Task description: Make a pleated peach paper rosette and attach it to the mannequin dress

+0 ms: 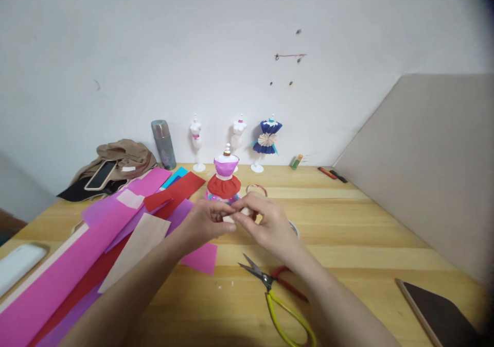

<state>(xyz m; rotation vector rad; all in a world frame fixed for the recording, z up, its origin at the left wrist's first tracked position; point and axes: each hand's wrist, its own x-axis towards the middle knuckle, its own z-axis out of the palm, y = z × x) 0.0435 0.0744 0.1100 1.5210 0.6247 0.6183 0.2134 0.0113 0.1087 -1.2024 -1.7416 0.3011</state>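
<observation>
Both hands meet at the middle of the table, just in front of a small mannequin [225,169] in a purple top and red skirt. My left hand [206,221] pinches one end of a small cream paper piece [228,219]. The other end is between the closed fingers of my right hand [266,223], which hide much of it. Scissors [266,280] with one red and one yellow handle lie partly spread below my right hand. A roll of tape [258,188] shows behind the right hand, and another round edge [294,228] is half covered by it.
Crepe paper strips [77,254] in pink, red, purple and cream cover the left side. Along the wall stand two white mannequins, a blue-dressed mannequin [266,141] and a thermos [163,143]. Phones [101,175] and a dark tablet-like device [438,311] lie at the sides.
</observation>
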